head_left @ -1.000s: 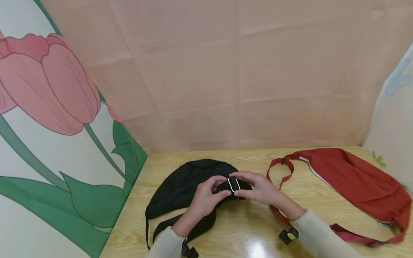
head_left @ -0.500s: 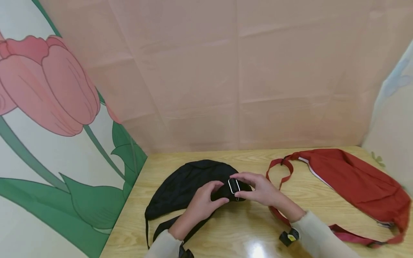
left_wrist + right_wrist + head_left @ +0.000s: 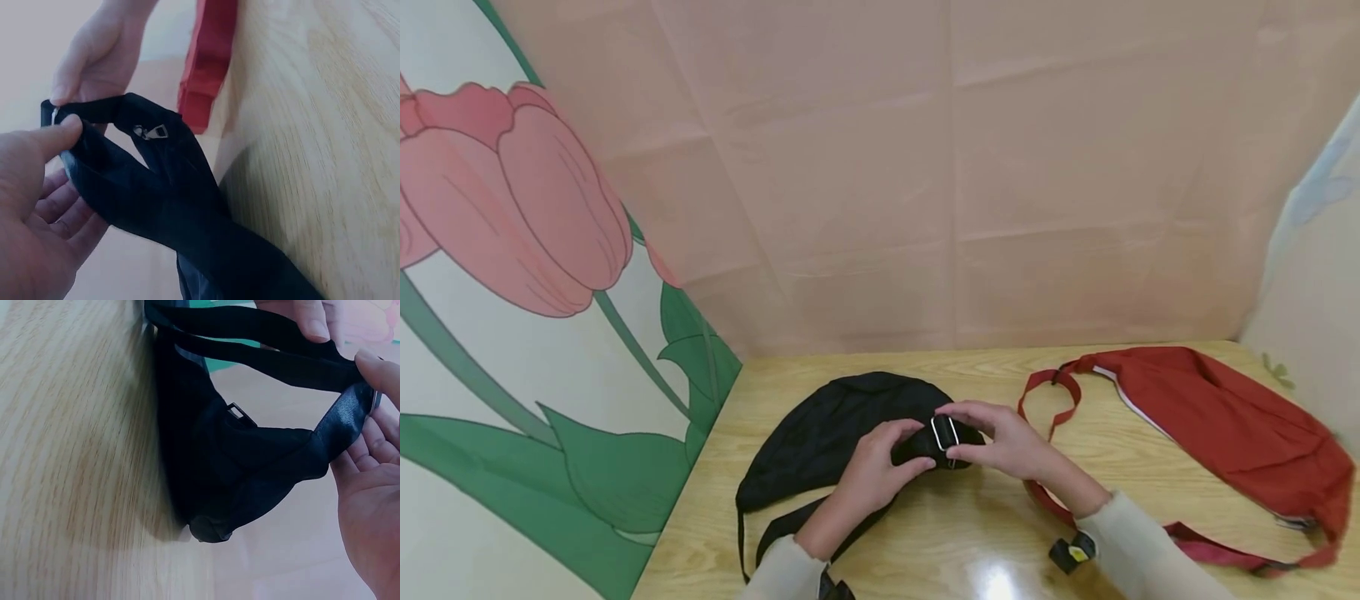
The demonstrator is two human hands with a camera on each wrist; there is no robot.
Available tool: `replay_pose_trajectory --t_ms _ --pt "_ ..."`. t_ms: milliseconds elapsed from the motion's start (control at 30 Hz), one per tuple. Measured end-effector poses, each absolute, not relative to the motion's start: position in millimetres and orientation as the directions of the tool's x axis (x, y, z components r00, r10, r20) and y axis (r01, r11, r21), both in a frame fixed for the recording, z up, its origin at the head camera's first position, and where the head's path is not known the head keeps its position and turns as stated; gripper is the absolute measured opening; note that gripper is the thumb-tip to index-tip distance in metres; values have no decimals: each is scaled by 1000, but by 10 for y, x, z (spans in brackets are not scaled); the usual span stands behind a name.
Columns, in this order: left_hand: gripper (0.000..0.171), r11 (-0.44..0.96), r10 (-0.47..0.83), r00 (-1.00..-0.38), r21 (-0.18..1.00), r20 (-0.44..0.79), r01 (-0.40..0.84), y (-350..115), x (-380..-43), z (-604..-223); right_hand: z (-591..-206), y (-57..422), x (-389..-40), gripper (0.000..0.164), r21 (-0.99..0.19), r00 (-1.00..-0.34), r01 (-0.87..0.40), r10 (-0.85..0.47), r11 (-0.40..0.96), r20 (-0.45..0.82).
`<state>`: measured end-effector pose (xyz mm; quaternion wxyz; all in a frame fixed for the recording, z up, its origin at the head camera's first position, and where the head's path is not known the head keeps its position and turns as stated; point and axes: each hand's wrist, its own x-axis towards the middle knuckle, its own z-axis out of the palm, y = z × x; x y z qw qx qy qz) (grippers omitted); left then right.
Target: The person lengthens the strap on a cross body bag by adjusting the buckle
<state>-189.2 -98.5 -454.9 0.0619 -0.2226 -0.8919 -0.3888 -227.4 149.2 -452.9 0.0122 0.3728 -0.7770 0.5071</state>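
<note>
A black waist bag (image 3: 850, 425) lies on the wooden table, the end near its strap raised between both hands. My right hand (image 3: 1011, 442) pinches the silver-coloured slide buckle (image 3: 935, 435) on its strap between thumb and fingertips. Just left of the buckle, my left hand (image 3: 868, 475) pinches the black strap (image 3: 910, 450). In the left wrist view the strap (image 3: 187, 215) runs as a wide band down from the left thumb, and a zipper pull (image 3: 156, 132) shows on the bag. The right wrist view shows the strap folded into a loop at the right thumb (image 3: 375, 369).
On the right of the table (image 3: 970, 533) lies a red waist bag (image 3: 1217, 417), its red strap (image 3: 1037, 383) looping behind and under the right forearm. A pinkish sheet (image 3: 865, 183) hangs behind the table, and a tulip-printed panel (image 3: 512, 333) stands at the left.
My left fingers have left the buckle's edge and shifted slightly down onto the strap. The hanging strap below the left hand looks narrower. My right hand has stayed at the buckle.
</note>
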Motion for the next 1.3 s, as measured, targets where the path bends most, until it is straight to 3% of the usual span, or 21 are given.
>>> replay_pose_trajectory --t_ms 300,867,1033,1300 --pt "48 618 333 -910 672 246 408 -1010 -1889 -4568 -4529 1492 -2263 49 -790 -734 -575 -560 212 384" --pt "42 544 322 -880 692 350 475 -882 -1888 -4508 -4521 1503 -2292 50 -810 -722 -558 -587 182 365" --pt "43 565 327 -874 667 359 485 -904 -1883 -4512 -4527 1501 -2289 49 -781 -713 -583 -602 225 358" --pt "42 603 335 -870 627 362 493 -954 -1892 -4524 -4435 1480 -2246 43 -645 -676 -698 -584 311 450"
